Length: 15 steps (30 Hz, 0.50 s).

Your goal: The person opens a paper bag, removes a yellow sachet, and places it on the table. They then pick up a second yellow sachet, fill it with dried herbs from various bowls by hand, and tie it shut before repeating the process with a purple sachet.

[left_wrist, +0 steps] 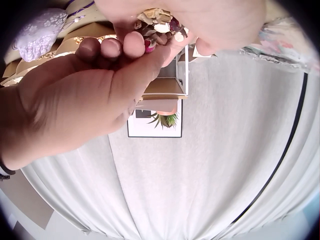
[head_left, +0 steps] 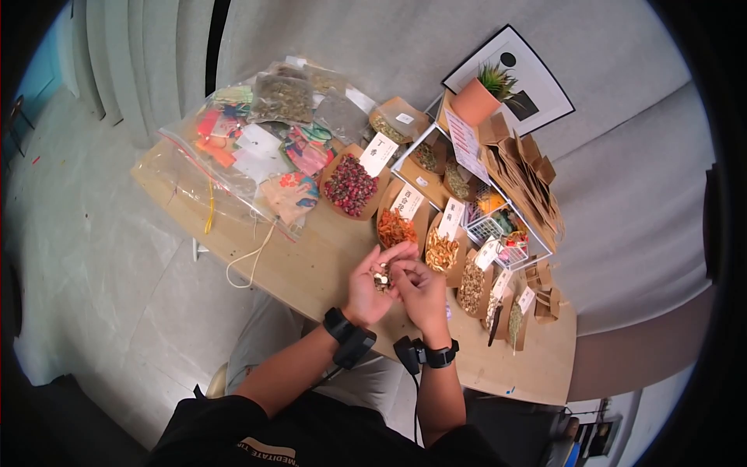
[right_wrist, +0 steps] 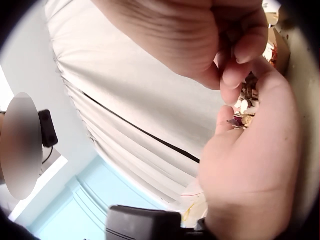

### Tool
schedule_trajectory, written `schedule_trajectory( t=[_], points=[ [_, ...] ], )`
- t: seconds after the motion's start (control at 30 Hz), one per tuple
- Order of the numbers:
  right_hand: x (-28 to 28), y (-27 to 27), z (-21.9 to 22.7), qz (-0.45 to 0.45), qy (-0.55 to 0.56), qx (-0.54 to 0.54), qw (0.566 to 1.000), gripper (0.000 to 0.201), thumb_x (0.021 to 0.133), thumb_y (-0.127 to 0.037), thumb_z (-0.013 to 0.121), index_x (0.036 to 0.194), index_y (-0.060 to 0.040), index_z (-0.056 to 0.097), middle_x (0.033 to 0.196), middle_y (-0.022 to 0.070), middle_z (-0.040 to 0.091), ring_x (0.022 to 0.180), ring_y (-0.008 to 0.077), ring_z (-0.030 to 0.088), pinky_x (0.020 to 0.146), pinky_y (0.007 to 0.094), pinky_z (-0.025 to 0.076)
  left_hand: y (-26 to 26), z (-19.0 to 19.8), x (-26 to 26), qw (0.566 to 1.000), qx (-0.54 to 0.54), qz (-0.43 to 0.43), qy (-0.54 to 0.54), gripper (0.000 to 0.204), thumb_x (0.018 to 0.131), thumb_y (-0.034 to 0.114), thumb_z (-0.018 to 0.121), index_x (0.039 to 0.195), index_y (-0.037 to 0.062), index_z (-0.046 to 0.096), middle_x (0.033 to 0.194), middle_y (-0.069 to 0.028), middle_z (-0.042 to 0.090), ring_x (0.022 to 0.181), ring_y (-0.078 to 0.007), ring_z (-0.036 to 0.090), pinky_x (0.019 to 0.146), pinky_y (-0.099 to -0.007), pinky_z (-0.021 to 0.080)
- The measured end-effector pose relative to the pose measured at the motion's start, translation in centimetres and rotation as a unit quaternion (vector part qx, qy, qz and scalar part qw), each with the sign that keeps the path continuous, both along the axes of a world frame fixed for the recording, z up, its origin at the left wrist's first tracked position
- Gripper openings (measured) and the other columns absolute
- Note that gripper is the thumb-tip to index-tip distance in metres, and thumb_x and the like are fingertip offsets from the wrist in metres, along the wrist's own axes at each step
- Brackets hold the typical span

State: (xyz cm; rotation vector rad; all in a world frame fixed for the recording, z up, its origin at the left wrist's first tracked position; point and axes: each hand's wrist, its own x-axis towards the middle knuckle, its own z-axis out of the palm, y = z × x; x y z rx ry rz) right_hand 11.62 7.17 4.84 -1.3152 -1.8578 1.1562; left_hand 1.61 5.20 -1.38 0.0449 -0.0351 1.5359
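Observation:
In the head view the left hand (head_left: 369, 294) is cupped palm up around a small mix of dried herb pieces (head_left: 381, 280). Over that palm, the right hand (head_left: 424, 294) has curled fingers with their tips at the mix. The left wrist view shows pale chips, brown bits and dark red buds in the mix (left_wrist: 161, 27), beside the right thumb and fingertips, which pinch at it. From the right wrist view, the left hand's fingers curve around the mix (right_wrist: 245, 106); the right fingers (right_wrist: 232, 75) partly cover it.
Labelled paper trays of rosebuds (head_left: 352, 187), orange petals (head_left: 397, 227) and other dried goods line the wooden table (head_left: 307, 272). Bags of herbs and pouches (head_left: 282, 100) lie at left. Behind the trays stand a wire rack, paper bags (head_left: 517, 175), a potted plant (head_left: 476, 101) and a frame.

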Motion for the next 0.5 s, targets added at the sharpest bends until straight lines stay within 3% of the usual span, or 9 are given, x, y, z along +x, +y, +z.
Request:
schedule_trajectory(
  t=[0.23, 0.33, 0.4, 0.5],
  points=[
    [-1.0, 0.2, 3.1, -0.053, 0.089, -0.117, 0.988, 0.019, 0.095, -0.015, 0.064, 0.103, 0.0016, 0.068, 0.071, -0.0015, 0.063, 0.054, 0.0024, 0.053, 0.048, 0.0168, 0.039, 0.3, -1.0, 0.2, 0.999, -0.023, 0.005, -0.041, 0.056, 0.104, 0.037, 0.031, 0.137, -0.0051, 0.046, 0.136, -0.0157, 0.054, 0.127, -0.0264, 0.050, 0.110, -0.0415, 0.036],
    [-3.3, 2.4, 4.7, -0.058, 0.077, -0.062, 0.993, 0.020, 0.095, -0.017, 0.064, 0.103, 0.0010, 0.068, 0.071, -0.0011, 0.062, 0.055, 0.0042, 0.055, 0.048, 0.0172, 0.041, 0.6, -1.0, 0.4, 0.997, -0.050, 0.018, -0.052, 0.055, 0.103, 0.037, 0.033, 0.134, -0.0050, 0.049, 0.132, -0.0155, 0.057, 0.122, -0.0257, 0.053, 0.107, -0.0408, 0.039],
    [-5.6, 4.4, 5.7, -0.032, 0.097, -0.067, 0.992, 0.022, 0.095, -0.018, 0.064, 0.105, 0.0013, 0.068, 0.074, 0.0014, 0.066, 0.057, 0.0056, 0.057, 0.049, 0.0181, 0.043, 0.2, 0.4, 0.0, 0.995, -0.088, 0.019, -0.037, 0.055, 0.104, 0.038, 0.033, 0.132, -0.0048, 0.052, 0.129, -0.0157, 0.059, 0.119, -0.0242, 0.056, 0.105, -0.0389, 0.042],
    [-7.7, 9.3, 3.4, 0.054, 0.055, -0.050, 0.996, 0.025, 0.095, -0.017, 0.062, 0.108, 0.0029, 0.068, 0.081, 0.0051, 0.070, 0.060, 0.0069, 0.060, 0.050, 0.0195, 0.045, 1.1, -2.2, 0.9, 0.997, -0.015, 0.039, -0.059, 0.055, 0.104, 0.039, 0.033, 0.132, -0.0046, 0.051, 0.130, -0.0162, 0.059, 0.124, -0.0266, 0.053, 0.108, -0.0390, 0.040]
  ],
)
